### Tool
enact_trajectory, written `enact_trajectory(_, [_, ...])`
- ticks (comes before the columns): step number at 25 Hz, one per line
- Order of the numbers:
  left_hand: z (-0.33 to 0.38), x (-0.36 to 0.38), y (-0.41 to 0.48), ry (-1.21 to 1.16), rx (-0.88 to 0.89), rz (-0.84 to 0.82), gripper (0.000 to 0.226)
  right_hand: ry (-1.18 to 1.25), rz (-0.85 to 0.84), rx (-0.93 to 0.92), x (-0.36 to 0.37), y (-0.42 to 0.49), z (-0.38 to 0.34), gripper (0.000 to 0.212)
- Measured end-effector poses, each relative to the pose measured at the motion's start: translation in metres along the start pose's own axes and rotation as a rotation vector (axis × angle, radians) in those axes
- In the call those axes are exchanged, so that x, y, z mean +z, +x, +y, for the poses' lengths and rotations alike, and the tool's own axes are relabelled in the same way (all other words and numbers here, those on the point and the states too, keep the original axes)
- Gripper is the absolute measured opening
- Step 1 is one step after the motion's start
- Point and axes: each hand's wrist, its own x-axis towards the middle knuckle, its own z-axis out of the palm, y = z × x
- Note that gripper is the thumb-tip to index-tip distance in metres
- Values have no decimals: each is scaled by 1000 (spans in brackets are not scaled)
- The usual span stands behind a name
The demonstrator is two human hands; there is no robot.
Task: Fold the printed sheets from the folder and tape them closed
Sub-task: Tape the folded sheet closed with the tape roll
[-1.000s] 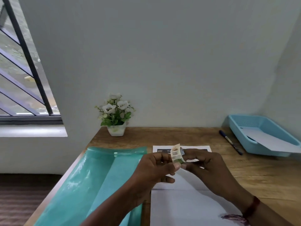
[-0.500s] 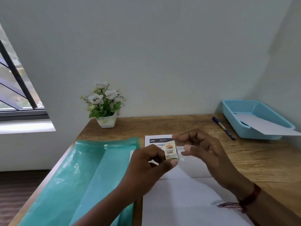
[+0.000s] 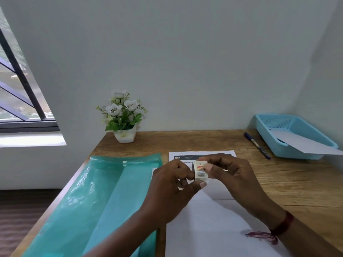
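Both hands meet at centre frame, raised above the wooden desk (image 3: 297,182). Left hand (image 3: 167,190) pinches a small roll of tape (image 3: 200,173) with a printed label between thumb and fingers. Right hand (image 3: 233,173) closes on the roll's right side, thumbnail against its face. Beneath them lies a printed sheet (image 3: 213,225), its dark header showing at the far edge. Green translucent folder (image 3: 104,197) lies flat, lower left. Flower pot (image 3: 124,135) at the desk's back edge; pen (image 3: 257,145) and blue tray (image 3: 293,134) holding a paper (image 3: 304,143), right of frame.
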Motion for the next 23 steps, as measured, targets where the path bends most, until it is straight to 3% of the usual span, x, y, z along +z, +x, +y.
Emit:
enact_trajectory(3, [-1,1,-1,38,38,-2,21,-12,41,-20,1,0,1,14])
enact_trajectory(13, [-6,4,-2,122,52,-45,18,-152,115,-110,1,1,10,13])
enact_trajectory(19, [-8,4,-1,156,37,-49,23,-528,199,-514,1,-1,14,24])
enact_trajectory(23, [-8,4,-2,146,27,-53,24,-616,255,-606,2,-1,14,23])
